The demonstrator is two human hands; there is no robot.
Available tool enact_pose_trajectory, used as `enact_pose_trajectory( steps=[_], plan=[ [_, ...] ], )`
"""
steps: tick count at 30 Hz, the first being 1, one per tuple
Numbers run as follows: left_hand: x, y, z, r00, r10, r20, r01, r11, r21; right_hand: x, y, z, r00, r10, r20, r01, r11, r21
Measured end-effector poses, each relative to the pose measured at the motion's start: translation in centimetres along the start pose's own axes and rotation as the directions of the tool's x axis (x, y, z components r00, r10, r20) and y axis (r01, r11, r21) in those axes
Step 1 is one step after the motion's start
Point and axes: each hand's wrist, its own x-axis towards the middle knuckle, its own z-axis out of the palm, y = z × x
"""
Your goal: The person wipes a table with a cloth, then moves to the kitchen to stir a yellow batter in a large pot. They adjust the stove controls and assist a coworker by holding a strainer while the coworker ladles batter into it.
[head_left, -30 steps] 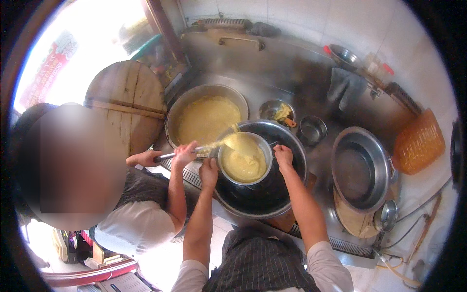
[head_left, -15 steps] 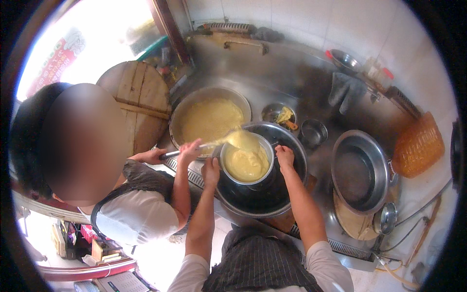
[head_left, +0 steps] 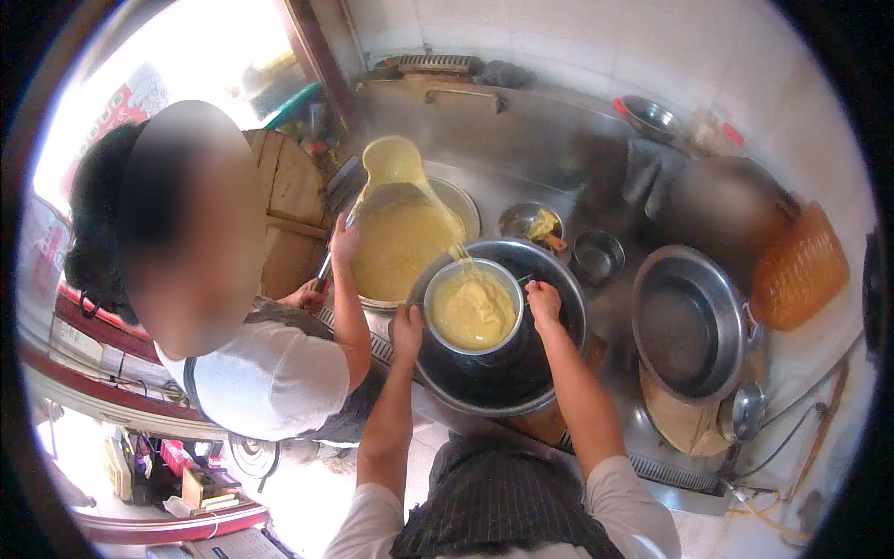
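My left hand (head_left: 406, 328) and my right hand (head_left: 543, 304) grip opposite rims of a round metal strainer bowl (head_left: 473, 307) full of thick yellow batter. I hold it over a big dark metal basin (head_left: 503, 377). A person (head_left: 251, 345) on my left lifts a large scoop (head_left: 396, 182) and pours yellow batter from it into my bowl. Behind it stands a wide pot of the same yellow batter (head_left: 396, 256).
A wooden lid (head_left: 284, 219) lies left of the pot. Two small bowls (head_left: 596, 253) stand behind the basin on the steel counter. A large empty metal pan (head_left: 691, 321) sits to the right, an orange basket (head_left: 799, 268) beyond it.
The person on my left has raised the scoop high out of the pot and tipped it, so batter now streams into my bowl. My hands keep their hold on the bowl.
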Motion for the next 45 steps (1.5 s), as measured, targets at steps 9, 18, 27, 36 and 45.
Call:
enact_pose_trajectory(
  steps=[9, 18, 27, 36, 45],
  plan=[
    [-1.3, 5.0, -3.1, 0.983, -0.117, 0.143, 0.137, 0.981, -0.14, -2.5, -3.1, -5.7, 0.977, 0.12, 0.179, -0.142, 0.983, 0.117],
    [2.1, 11.7, -8.8, 0.983, -0.033, 0.181, 0.132, 0.81, -0.572, -4.3, -13.2, -15.4, 0.958, -0.02, 0.286, -0.139, 0.842, 0.522],
    [3.1, 3.4, -2.8, 0.971, -0.16, 0.178, 0.226, 0.858, -0.461, -2.3, -8.9, -8.4, 0.94, 0.012, 0.341, -0.167, 0.887, 0.431],
    [1.4, 0.7, -0.7, 0.995, -0.033, 0.096, 0.039, 0.997, -0.063, -1.4, -5.1, -4.1, 0.945, 0.195, 0.263, -0.274, 0.911, 0.308],
    [0.8, -1.4, 0.1, 0.997, -0.065, 0.034, 0.069, 0.986, -0.154, -1.0, -5.4, -2.6, 0.971, 0.08, 0.226, -0.144, 0.949, 0.282]
  ],
)
